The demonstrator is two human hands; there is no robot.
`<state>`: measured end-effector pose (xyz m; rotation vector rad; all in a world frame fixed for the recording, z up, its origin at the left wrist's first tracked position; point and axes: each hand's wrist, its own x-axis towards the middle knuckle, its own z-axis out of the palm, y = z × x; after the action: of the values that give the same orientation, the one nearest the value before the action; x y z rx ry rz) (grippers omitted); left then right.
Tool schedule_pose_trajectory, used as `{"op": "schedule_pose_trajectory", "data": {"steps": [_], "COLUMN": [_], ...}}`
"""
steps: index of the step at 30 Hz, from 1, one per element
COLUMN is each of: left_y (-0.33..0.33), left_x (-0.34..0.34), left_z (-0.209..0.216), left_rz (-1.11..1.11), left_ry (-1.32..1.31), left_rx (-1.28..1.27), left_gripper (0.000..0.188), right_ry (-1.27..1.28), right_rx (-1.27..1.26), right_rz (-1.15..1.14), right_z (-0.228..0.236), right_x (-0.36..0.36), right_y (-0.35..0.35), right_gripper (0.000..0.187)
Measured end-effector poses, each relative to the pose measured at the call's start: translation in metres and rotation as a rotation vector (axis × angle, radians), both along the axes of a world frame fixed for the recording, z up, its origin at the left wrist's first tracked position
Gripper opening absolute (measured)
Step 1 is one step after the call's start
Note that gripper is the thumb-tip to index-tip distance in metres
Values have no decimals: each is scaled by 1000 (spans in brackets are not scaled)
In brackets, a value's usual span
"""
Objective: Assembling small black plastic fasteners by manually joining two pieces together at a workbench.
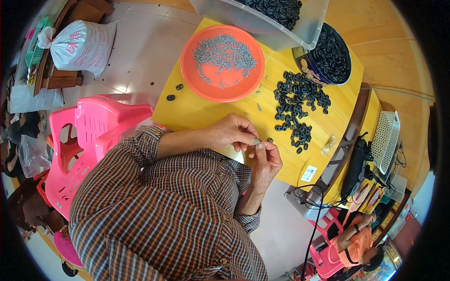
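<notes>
Your left hand (234, 132) and right hand (266, 164) pinch a tiny piece (257, 141), too small to identify, fingertips nearly together.
Far left, the bowl (218, 94) holds grey pins (226, 54); to its right, the bin (269, 38) and tin (307, 68) hold black parts (332, 55), more lying loose nearer you.

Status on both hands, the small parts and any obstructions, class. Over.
Left hand and right hand: fingers meeting, any held piece unclear. Black pieces loose on table; grey pieces in orange bowl. Nothing visibly blocking the hands.
</notes>
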<state>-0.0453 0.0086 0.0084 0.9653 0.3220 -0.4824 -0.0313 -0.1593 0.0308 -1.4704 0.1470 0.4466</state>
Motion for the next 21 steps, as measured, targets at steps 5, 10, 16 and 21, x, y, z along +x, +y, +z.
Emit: {"op": "schedule_pose_trajectory", "data": {"steps": [5,10,16,21], "left_y": [6,8,14,13], "left_x": [-7,-16,-10,-2], "left_z": [9,1,-4,-6], "left_rz": [-37,5,238,67], "left_ry": [53,-87,-844,-833], "left_rx": [-60,125,1369,1621], "left_gripper": [17,17,20,23], "right_ry": [65,79,83,98], "right_rx": [-7,-69,-81,-111], "right_rz": [34,52,7,45], "right_z": [5,6,5,6], "right_x": [-3,-5,0,3], "right_y": [3,12,13,12], "right_gripper": [11,11,11,13]}}
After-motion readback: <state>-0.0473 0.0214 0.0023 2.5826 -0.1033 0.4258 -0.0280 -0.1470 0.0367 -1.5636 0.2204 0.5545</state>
